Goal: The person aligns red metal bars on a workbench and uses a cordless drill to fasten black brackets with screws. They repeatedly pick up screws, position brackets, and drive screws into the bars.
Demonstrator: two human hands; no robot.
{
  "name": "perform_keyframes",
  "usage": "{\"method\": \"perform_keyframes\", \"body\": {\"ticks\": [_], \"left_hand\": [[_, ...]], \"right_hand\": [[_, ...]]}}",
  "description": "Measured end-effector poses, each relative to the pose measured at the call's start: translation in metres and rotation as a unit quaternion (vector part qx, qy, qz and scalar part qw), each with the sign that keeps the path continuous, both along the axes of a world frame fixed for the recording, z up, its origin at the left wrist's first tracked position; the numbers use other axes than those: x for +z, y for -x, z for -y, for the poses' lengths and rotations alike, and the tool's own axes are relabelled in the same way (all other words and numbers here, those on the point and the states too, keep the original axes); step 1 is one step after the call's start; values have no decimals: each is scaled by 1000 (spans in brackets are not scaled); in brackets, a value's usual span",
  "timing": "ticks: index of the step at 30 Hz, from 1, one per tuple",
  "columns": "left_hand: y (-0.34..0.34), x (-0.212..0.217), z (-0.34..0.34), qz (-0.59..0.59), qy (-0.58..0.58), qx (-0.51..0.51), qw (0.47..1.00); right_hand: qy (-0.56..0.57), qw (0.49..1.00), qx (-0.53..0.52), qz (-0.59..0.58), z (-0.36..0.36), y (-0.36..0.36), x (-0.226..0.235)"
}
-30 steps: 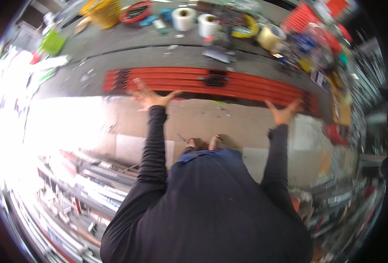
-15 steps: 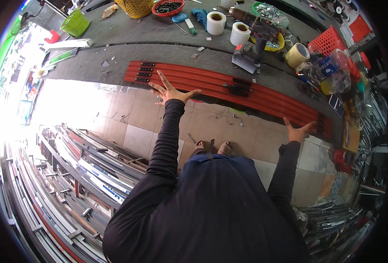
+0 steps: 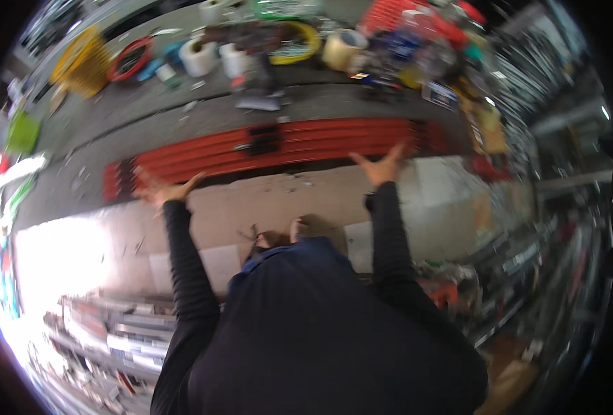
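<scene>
Several long red metal strips (image 3: 327, 140) lie side by side along the front of the workbench. Small black fittings (image 3: 124, 178) sit in a row across their left end, others (image 3: 419, 133) near the right end. A dark cluster of black pieces (image 3: 265, 140) rests on the middle of the strips. My left hand (image 3: 161, 189) is spread at the strips' front edge near the left end, fingers apart and blurred. My right hand (image 3: 381, 167) is open too, thumb and fingers wide, at the front edge nearer the right end. Whether either hand touches the strips I cannot tell.
Behind the strips stand a power drill (image 3: 257, 86), white tape rolls (image 3: 198, 58), a yellow basket (image 3: 81, 62), a red basket of dark screws (image 3: 131, 59) and a yellow bowl (image 3: 294, 43). Bottles (image 3: 412, 59) crowd the right. Metal profiles (image 3: 140, 325) are racked behind me.
My view has swung to the right, so the bench and strips appear further left and tilted differently. Both hands remain spread near the strips' ends.
</scene>
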State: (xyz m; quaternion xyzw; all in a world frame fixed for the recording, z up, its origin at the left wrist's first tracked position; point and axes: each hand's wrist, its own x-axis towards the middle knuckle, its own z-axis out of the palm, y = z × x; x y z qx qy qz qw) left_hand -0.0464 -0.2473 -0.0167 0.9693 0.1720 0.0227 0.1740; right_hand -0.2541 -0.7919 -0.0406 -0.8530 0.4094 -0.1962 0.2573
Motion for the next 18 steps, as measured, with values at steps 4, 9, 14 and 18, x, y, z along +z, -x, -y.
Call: {"method": "perform_keyframes", "body": {"ticks": [4,9,14,18], "left_hand": [[2,-12,-6,56,55,2,997],[-3,-19,-12,47,78,8,996],[-7,-21,-13,8,71,25,997],[-6,-22,-11,8,47,36,998]], "right_hand": [[-12,997,-54,-60,-2,1,15],[-24,998,-46,-47,-9,-2,25],[-16,997,-47,-52,-10,-3,28],[-40,995,-53,-78,-11,-2,34]]}}
